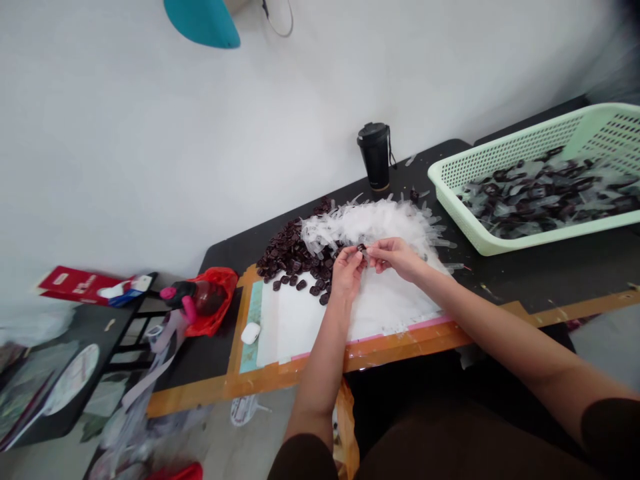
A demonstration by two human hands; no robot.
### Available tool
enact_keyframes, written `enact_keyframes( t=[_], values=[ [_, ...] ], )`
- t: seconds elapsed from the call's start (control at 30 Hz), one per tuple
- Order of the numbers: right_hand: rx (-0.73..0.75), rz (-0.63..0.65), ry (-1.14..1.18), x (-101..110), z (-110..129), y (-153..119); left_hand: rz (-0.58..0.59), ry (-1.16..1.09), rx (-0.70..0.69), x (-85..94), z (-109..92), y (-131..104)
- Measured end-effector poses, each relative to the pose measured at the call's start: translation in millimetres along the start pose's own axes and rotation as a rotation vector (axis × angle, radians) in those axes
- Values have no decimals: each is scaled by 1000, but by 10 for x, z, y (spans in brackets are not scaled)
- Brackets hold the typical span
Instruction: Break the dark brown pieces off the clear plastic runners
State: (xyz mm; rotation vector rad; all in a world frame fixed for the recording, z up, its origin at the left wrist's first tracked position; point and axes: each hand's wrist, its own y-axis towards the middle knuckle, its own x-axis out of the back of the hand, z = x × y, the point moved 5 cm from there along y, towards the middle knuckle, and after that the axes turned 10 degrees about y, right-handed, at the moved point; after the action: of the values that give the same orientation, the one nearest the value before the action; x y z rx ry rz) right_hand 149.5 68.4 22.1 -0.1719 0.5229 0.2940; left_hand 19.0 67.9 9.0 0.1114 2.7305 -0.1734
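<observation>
A black tabletop [195, 357] is carrying the work, its front partly hidden behind the forearms, and a pale green basket [463, 217] is running out of view at the right, holding dark bits among clear film. A heap of translucent strips [375, 220] is partly covering a pile of dark pieces [285, 252]. Far left, a red box [75, 285] is showing white lettering too small to read. The left hand [347, 267] is pinching a glossy, dark brown piece [361, 247] above the heap, fingers half hiding it; the right hand [395, 257] is meeting it there, its exact grip impossible to tell.
</observation>
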Motion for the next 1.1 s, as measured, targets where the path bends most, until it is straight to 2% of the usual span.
enact_keyframes(
  t=[0.1, 0.37, 0.47, 0.63, 0.97, 1.1],
  values=[
    [1, -77, 9, 33, -14, 10, 3, 54, -18, -8, 6, 3],
    [74, -111, -7, 18, -40, 23, -6, 233, -142, 22, -31, 8],
    [149, -116, -119, 6, -24, 17, -22, 292, -182, 32, -39, 6],
    [262, -200, -274, 25, 0, -7, -29, 300, -202, 12, -50, -7],
    [227, -99, -14, -25, -28, 0, -31, 305, -219, -29, -122, -47],
    [258, -120, -79, -12, -26, 6, -52, 312, -220, -13, -117, -39]
  ],
)
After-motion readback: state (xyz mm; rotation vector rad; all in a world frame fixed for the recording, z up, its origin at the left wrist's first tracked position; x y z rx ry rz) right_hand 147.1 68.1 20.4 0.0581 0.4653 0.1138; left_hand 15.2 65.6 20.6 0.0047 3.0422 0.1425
